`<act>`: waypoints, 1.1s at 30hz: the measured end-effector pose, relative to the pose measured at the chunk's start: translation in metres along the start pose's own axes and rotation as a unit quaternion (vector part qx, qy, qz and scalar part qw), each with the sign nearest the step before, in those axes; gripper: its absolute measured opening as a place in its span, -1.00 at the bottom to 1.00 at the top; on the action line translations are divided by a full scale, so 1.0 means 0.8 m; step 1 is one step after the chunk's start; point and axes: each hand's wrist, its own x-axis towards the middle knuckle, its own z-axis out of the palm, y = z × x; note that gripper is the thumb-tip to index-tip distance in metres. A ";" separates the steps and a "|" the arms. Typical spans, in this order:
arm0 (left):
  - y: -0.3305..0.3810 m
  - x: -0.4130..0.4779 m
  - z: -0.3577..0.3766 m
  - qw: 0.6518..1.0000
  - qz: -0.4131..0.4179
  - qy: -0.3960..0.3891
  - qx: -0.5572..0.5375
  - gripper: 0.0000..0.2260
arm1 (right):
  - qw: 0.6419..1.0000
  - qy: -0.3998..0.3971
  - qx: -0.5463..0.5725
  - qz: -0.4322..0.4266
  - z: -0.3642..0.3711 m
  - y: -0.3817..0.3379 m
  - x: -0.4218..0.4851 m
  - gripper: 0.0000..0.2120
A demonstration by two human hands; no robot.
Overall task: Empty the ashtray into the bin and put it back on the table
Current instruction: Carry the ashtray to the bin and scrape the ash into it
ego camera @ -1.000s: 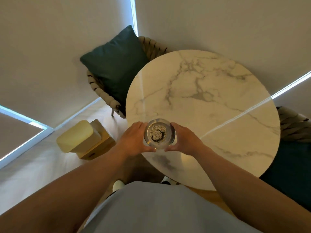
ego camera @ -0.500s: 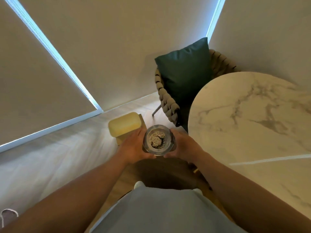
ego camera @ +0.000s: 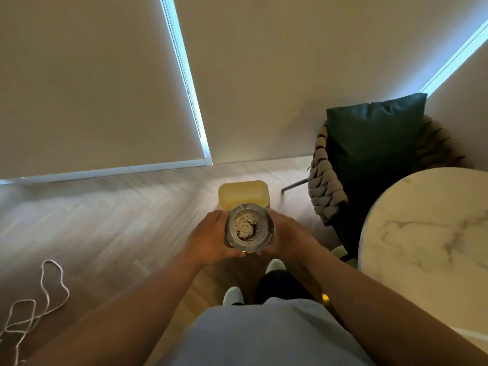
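Both hands grip the ashtray at frame centre: left hand wrapped on its left side, right hand on its right; it sits upright, full of grey ash, held over the floor; just above it lies the yellow-lidded bin; the marble counter stands at right, well apart.

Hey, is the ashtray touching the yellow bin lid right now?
Cannot tell. In the head view the ashtray, held by the left hand and right hand, overlaps the near edge of the yellow bin lid, so no gap or contact shows.
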 end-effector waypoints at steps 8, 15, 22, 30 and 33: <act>-0.024 0.041 0.001 0.997 -0.072 0.013 -0.019 -0.15 | 0.996 -0.083 0.011 -0.009 -0.015 0.013 0.081 -0.17; -0.041 0.120 0.024 0.993 -0.103 0.028 -0.039 -0.13 | 0.991 -0.129 0.013 0.011 -0.035 0.060 0.159 -0.16; -0.103 0.209 0.063 0.994 -0.101 0.015 -0.044 -0.12 | 0.983 -0.129 0.115 0.058 -0.010 0.118 0.250 -0.30; -0.217 0.291 0.146 0.996 -0.058 -0.043 -0.047 -0.02 | 0.944 -0.033 0.222 0.241 0.081 0.211 0.344 -0.71; -0.257 0.320 0.180 0.997 -0.041 -0.048 -0.052 -0.04 | 0.905 -0.024 0.309 0.292 0.107 0.242 0.369 -0.73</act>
